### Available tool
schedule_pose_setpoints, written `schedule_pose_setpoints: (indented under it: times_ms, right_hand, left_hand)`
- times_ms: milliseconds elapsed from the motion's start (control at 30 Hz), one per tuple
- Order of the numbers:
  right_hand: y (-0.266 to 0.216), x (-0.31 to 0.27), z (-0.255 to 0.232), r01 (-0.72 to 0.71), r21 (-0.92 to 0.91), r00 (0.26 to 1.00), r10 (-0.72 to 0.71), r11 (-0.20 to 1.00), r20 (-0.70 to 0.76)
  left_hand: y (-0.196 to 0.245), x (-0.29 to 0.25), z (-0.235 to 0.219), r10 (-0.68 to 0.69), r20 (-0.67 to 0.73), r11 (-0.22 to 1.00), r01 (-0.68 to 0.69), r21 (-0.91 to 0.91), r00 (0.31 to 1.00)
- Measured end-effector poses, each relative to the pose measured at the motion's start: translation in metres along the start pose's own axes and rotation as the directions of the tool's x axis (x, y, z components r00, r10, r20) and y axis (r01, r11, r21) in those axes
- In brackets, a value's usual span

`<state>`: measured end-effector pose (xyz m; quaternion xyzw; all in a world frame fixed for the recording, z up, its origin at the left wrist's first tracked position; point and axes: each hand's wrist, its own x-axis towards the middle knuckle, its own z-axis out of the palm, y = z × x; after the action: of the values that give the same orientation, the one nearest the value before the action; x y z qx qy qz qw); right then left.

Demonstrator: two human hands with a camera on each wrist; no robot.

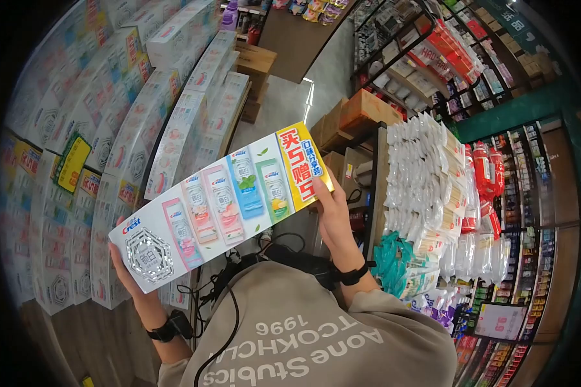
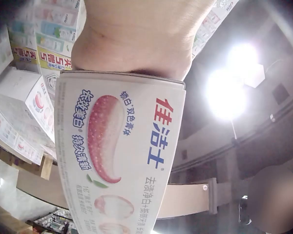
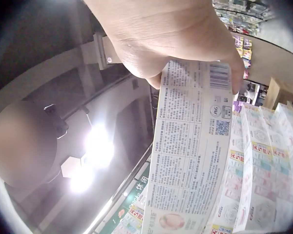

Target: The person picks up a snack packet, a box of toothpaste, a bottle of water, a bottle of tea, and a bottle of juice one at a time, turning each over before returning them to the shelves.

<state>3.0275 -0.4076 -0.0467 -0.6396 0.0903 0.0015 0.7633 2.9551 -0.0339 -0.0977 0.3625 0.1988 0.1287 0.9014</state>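
A long white Crest toothpaste box (image 1: 206, 205), printed with colored tubes and a yellow end panel, is held up tilted in front of the person's body in the head view. The left hand (image 1: 128, 274) grips its lower left end, by the silver hexagon print. At the upper right end, the right hand (image 1: 334, 216) holds the yellow-panelled end. In the left wrist view, one printed side of the toothpaste box (image 2: 112, 146) runs away from the left hand (image 2: 134, 44). The right hand (image 3: 180, 44) spans the toothpaste box (image 3: 190, 136), thumb and fingers on opposite edges; a side with small print and a barcode shows.
Stacks of similar toothpaste boxes (image 1: 119, 129) rise on the left, with a yellow price tag (image 1: 73, 162). To the right stands a display of white plastic packs (image 1: 423, 180). Cardboard boxes (image 1: 368, 111) sit beyond it. Dark cables (image 1: 229, 303) hang near the person's body.
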Motion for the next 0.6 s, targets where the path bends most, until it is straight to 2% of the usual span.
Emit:
schedule_pose_setpoints:
  times_ms: [100, 233, 600]
  right_hand:
    - [-0.005, -0.001, 0.000, -0.016, 0.040, 1.000, 0.016, 0.999, 0.010]
    - [-0.003, -0.003, -0.001, 0.012, 0.017, 1.000, -0.013, 1.000, 0.006]
    - [-0.008, -0.012, 0.001, 0.048, 0.010, 0.999, -0.048, 0.999, 0.004]
  left_hand:
    - [0.001, 0.001, -0.004, 0.003, 0.013, 1.000, -0.003, 0.004, 1.000]
    - [0.003, -0.001, 0.003, 0.001, 0.034, 1.000, -0.001, -0.004, 0.999]
    - [0.003, -0.002, -0.013, 0.039, 0.092, 0.999, -0.040, 0.009, 0.995]
